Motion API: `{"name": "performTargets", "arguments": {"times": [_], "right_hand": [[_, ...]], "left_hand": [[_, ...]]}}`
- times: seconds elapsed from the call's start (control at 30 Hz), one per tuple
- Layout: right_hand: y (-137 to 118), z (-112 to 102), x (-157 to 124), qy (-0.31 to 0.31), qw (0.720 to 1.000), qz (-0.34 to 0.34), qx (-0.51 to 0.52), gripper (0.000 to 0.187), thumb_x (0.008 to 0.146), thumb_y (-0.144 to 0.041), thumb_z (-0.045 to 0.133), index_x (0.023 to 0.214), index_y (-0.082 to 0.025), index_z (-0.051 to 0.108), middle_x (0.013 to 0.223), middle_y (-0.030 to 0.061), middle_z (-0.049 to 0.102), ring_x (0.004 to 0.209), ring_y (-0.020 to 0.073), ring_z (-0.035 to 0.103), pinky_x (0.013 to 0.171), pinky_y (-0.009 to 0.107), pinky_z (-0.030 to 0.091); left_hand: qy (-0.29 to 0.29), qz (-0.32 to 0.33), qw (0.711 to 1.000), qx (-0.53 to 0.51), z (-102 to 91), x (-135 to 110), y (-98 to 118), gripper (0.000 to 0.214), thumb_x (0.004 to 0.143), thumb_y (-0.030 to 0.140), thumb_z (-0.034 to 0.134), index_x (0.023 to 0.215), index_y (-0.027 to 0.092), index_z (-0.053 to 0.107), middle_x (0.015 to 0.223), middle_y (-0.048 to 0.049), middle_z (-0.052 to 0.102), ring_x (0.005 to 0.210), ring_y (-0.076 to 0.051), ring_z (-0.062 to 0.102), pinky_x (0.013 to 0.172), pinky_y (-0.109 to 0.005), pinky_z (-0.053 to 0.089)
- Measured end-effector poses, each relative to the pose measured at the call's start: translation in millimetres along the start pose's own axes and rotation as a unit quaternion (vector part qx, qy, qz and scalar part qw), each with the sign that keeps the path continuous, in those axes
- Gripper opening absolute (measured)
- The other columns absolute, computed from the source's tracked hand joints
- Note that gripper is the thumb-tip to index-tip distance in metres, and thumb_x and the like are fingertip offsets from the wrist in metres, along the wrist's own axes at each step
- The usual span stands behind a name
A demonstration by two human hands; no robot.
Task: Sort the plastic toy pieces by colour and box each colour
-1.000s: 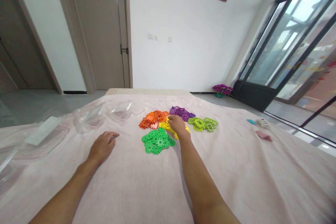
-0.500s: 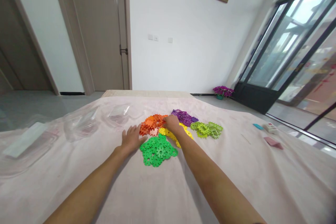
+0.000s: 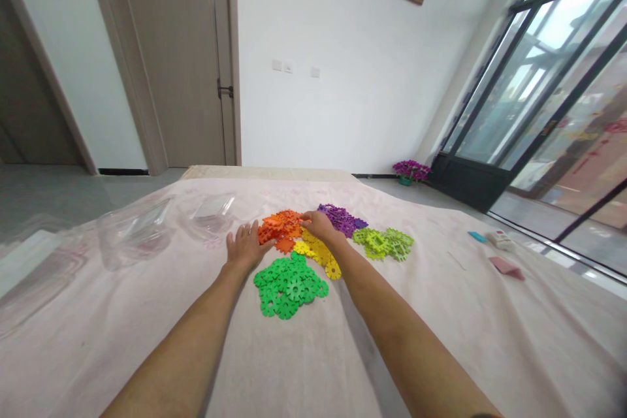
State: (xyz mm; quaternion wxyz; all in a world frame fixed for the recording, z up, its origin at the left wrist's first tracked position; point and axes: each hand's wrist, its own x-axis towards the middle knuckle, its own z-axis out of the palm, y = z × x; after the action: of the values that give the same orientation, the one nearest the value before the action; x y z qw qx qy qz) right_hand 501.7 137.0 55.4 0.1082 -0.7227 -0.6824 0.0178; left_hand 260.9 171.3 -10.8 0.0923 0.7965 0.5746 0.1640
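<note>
My left hand (image 3: 243, 249) is open, its fingers spread against the left side of a pile of orange notched plastic discs (image 3: 283, 227). On the pile's right side, my right hand (image 3: 319, 225) touches the edge with its fingers stretched out, seemingly holding nothing. Under my right wrist and partly hidden by it lie yellow discs (image 3: 313, 249). A pile of green discs (image 3: 289, 287) sits nearer to me, between my forearms. Just beyond my right hand is a purple pile (image 3: 341, 219), with lime-green pieces (image 3: 383, 243) to its right.
Clear plastic packaging (image 3: 142, 228) lies along the left of the pink tablecloth (image 3: 304, 366). At the right are a blue item (image 3: 477, 236), a small white box (image 3: 500, 240) and a folded pink cloth or paper (image 3: 507, 268). Purple flowers (image 3: 411, 171) stand beyond the table.
The orange discs now sit in a more compact heap between my hands. My right hand has shifted slightly left and its fingers have straightened. More yellow discs show. The view has shifted a little.
</note>
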Motion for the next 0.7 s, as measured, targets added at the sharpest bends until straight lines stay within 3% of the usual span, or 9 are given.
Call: {"name": "performTargets", "arguments": {"times": [0.13,0.33,0.53,0.7], "right_hand": [[16.3,-8.7,-25.8,-0.012,1.0,-0.003,0.004,0.037,0.095,-0.035,0.056,0.127,-0.021,0.069,0.128,0.0064,0.07,0.116,0.0207,0.065,0.097,0.025,0.046],[17.5,-9.3,-55.3,-0.035,0.999,0.005,-0.019,0.034,0.088,-0.035,0.063,0.118,-0.023,0.073,0.123,0.0076,0.071,0.113,0.0234,0.065,0.096,0.028,0.046],[18.3,-12.0,-58.7,-0.013,0.999,0.036,-0.029,0.041,0.086,-0.029,0.061,0.126,-0.026,0.068,0.129,0.007,0.067,0.116,0.0243,0.063,0.095,0.032,0.047],[10.9,-5.4,-52.4,-0.015,0.999,-0.02,-0.023,0.047,0.093,-0.045,0.058,0.136,-0.026,0.061,0.14,0.0083,0.06,0.125,0.0244,0.057,0.101,0.031,0.044]], "left_hand": [[-0.004,0.028,0.999,-0.038,-2.6,-2.8,-4.6,0.103,0.083,0.072,0.048,0.16,0.011,0.016,0.161,-0.0244,0.031,0.15,-0.038,0.025,0.117,-0.062,0.012],[-0.001,0.071,0.995,-0.073,-14.5,-16.0,-8.6,0.107,0.08,0.064,0.057,0.159,0.006,0.014,0.158,-0.0246,0.036,0.147,-0.036,0.034,0.117,-0.049,0.024],[0.007,0.066,0.99,-0.126,-18.7,-38.1,-24.1,0.102,0.086,0.061,0.053,0.16,0.006,0.01,0.155,-0.0242,0.041,0.141,-0.033,0.044,0.112,-0.041,0.035],[0.017,0.054,0.987,-0.151,-17.5,-61.1,-37.7,0.094,0.089,0.058,0.049,0.16,0.009,0.011,0.156,-0.0229,0.04,0.141,-0.032,0.045,0.114,-0.044,0.034]]}}
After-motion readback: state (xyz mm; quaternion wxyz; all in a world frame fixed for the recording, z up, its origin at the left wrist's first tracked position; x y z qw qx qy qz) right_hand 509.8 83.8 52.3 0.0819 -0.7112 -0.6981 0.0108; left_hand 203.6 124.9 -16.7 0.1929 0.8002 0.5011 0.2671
